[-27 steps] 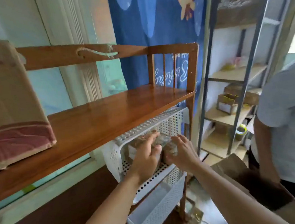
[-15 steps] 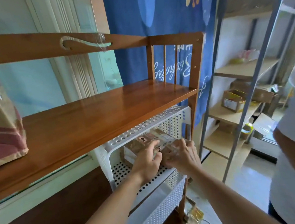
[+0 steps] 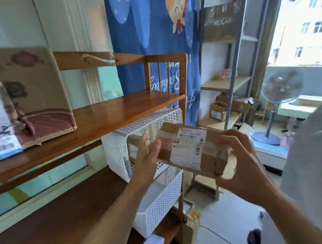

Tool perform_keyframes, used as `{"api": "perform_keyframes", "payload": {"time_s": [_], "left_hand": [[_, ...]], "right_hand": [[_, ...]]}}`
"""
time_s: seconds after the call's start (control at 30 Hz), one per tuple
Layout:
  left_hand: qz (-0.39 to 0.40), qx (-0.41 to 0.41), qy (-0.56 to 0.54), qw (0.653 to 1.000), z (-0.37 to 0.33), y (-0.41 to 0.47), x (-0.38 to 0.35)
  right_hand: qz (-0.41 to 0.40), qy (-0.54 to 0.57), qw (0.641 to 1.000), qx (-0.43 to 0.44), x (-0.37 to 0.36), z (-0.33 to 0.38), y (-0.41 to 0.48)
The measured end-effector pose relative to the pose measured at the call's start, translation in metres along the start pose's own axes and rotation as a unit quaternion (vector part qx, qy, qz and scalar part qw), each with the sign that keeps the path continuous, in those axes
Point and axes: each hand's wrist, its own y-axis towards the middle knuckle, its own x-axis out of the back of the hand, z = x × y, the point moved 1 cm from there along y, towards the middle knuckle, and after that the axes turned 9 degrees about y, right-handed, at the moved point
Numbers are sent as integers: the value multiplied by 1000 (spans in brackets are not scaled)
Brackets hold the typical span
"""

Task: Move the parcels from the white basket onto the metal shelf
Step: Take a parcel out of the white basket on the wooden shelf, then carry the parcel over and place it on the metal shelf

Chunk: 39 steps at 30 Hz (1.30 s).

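Both hands hold one taped cardboard parcel [image 3: 189, 148] in the air. Left hand [image 3: 145, 158] flat against its 9 o'clock end, right hand [image 3: 239, 159] wrapped around the 3 o'clock end. White basket [image 3: 120, 150] just behind, at 9 o'clock.

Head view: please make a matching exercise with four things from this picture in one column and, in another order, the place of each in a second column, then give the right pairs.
Things:
1. taped cardboard parcel
2. upper white basket
3. large printed box
4. standing fan

Places:
A. on the top board of the wooden rack
B. on the floor by the window
C. held between the left hand and the right hand
D. under the top board of the wooden rack

Right pairs: 1-C, 2-D, 3-A, 4-B
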Motion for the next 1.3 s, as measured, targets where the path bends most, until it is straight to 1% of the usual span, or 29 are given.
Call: {"api": "perform_keyframes", "payload": {"time_s": [0.07,0.1,0.17,0.27,0.33,0.43,0.57,0.67,0.73,0.83,0.93,1.0,1.13,1.23,1.3], "left_hand": [[1,15,-76,997,-4,-55,30],[-5,7,-95,995,-6,-85,48],[-39,-32,-92,995,-14,-146,86],[-125,-106,-61,985,-28,-227,143],[-204,-138,-43,968,-36,-269,185],[-292,-173,-11,941,-53,-322,251],[-378,-208,21,902,-82,-392,326],[-445,-218,62,867,-97,-437,355],[-475,-212,83,850,-103,-459,365],[-475,-201,109,850,-113,-483,379],[-450,-178,189,854,-119,-511,396],[-432,-150,244,855,-120,-534,406],[-424,-114,280,854,-119,-576,425],[-431,-122,301,842,-125,-609,447],[-418,-145,290,849,-131,-633,469]], "right_hand": [[24,52,998,30,7,35,-33],[29,81,996,39,5,53,-49],[37,151,987,52,-9,90,-78],[50,269,961,38,-50,153,-107],[43,342,938,34,-79,203,-114],[48,397,915,58,-119,279,-116],[99,465,877,67,-165,366,-122],[144,510,845,80,-188,412,-137],[174,529,827,77,-198,431,-143],[199,552,806,80,-206,454,-146],[219,568,788,94,-214,477,-147],[227,572,781,109,-219,492,-152],[255,566,772,134,-228,525,-170],[254,577,762,148,-226,557,-185],[234,600,752,143,-222,582,-194]]}}
